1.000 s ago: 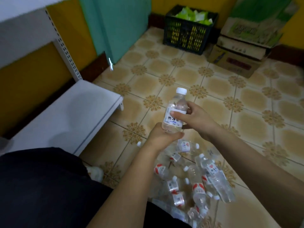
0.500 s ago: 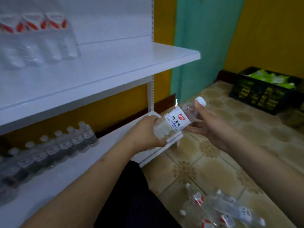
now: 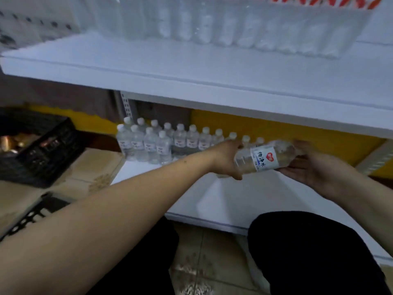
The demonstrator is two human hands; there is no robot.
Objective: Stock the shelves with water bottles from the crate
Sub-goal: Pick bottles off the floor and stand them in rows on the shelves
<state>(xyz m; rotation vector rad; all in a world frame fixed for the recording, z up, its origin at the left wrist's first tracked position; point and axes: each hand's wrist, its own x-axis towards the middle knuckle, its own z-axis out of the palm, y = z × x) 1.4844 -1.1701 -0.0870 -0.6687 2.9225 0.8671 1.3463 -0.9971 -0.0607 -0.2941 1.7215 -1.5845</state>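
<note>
A water bottle (image 3: 265, 156) is held on its side above the lower shelf (image 3: 223, 194), between both hands. Its base end is gripped by the left hand (image 3: 226, 159), whose fingers are curled round it, while its other end is cradled from beneath and behind by the right hand (image 3: 312, 165), with the fingers curved round the far side. The bottle's white label with dark characters and a red mark is turned towards the camera; its cap is hidden behind the right hand.

At the back of the lower shelf a row of bottles (image 3: 170, 139) is seen standing upright with white caps, two deep at the left end and a single line further right, running up to just behind the left hand. The held bottle is kept in the air, in front of the right end of that row.

On the upper shelf (image 3: 191, 77) a pack of larger bottles (image 3: 234, 24) is set, blurred, with red marks along the top edge.

To the left, on the tiled floor (image 3: 202, 262), a black crate (image 3: 42, 150) is placed near the end of the lower shelf; its contents cannot be made out. The person's dark trousers (image 3: 308, 256) fill the lower part of the view, with the floor visible between the knees.
</note>
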